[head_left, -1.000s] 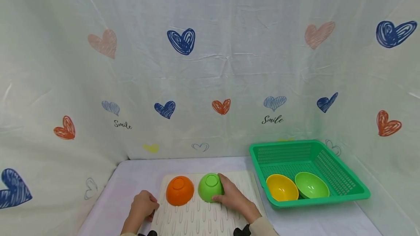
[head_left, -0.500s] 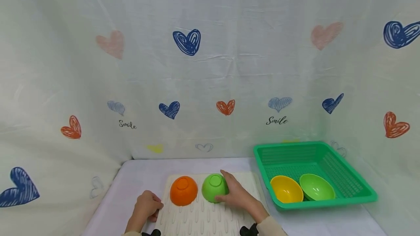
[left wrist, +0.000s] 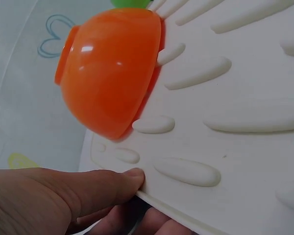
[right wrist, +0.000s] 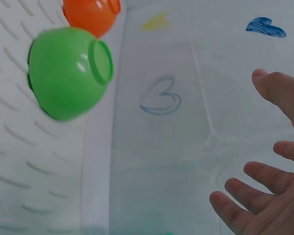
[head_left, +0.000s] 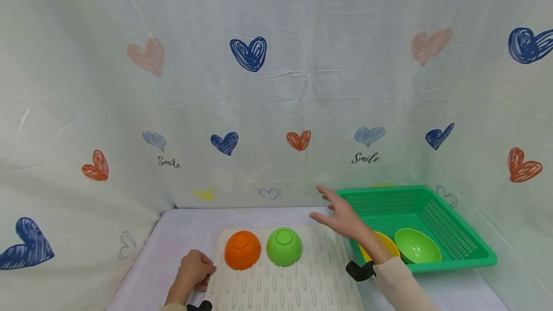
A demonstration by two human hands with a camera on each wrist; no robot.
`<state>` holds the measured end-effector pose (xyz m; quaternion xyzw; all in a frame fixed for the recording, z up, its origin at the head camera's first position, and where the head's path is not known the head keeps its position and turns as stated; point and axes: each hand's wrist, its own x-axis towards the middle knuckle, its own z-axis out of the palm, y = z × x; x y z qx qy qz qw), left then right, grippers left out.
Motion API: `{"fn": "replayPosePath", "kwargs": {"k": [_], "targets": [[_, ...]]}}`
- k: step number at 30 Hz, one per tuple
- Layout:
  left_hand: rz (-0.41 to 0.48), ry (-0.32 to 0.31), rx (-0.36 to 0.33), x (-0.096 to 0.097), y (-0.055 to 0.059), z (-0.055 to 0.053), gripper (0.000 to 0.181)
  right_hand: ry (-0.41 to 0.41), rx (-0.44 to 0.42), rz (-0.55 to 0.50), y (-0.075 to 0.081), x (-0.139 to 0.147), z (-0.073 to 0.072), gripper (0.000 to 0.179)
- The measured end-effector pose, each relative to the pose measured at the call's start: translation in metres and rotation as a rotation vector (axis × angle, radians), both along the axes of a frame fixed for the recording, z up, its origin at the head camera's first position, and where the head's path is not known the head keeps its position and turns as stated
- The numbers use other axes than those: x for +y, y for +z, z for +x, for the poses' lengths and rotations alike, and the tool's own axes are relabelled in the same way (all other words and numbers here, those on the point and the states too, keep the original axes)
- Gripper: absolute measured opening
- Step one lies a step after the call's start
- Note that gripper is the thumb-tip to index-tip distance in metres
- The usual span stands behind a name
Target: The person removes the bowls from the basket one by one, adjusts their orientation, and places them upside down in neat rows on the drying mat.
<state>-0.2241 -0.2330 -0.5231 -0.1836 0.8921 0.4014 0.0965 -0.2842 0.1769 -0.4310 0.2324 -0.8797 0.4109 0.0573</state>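
My left hand (head_left: 193,268) pinches the edge of the mat (head_left: 281,284), thumb on top and fingers beneath. Just beyond it, to its right, the orange bowl (head_left: 242,256) rests upside down on the mat. The green bowl (head_left: 283,252), also upside down, sits between my hands. My right hand (head_left: 343,217) is raised, fingers spread, holding nothing. To its right, the basket (head_left: 458,267) holds a yellow bowl (head_left: 392,247), partly behind my forearm, and a second green bowl (head_left: 416,247).
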Motion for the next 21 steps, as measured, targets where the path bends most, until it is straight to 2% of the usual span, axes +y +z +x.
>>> {"fn": "replayPosePath", "kwargs": {"k": [2, 5, 14, 21], "targets": [[-0.006, 0.007, 0.003, 0.001, 0.000, 0.000, 0.012, -0.026, 0.011, 0.018, 0.006, 0.017, -0.006, 0.080], [-0.012, 0.001, 0.002, 0.001, 0.000, 0.000, 0.012, -0.050, -0.020, 0.017, 0.008, 0.042, -0.015, 0.074], [0.000, 0.007, -0.003, -0.001, 0.000, -0.002, 0.013, -0.143, -0.190, 0.078, -0.015, 0.109, -0.028, 0.069], [-0.019, 0.007, 0.010, -0.001, -0.002, -0.002, 0.013, -0.134, -0.263, 0.195, -0.032, 0.138, -0.030, 0.065]]}}
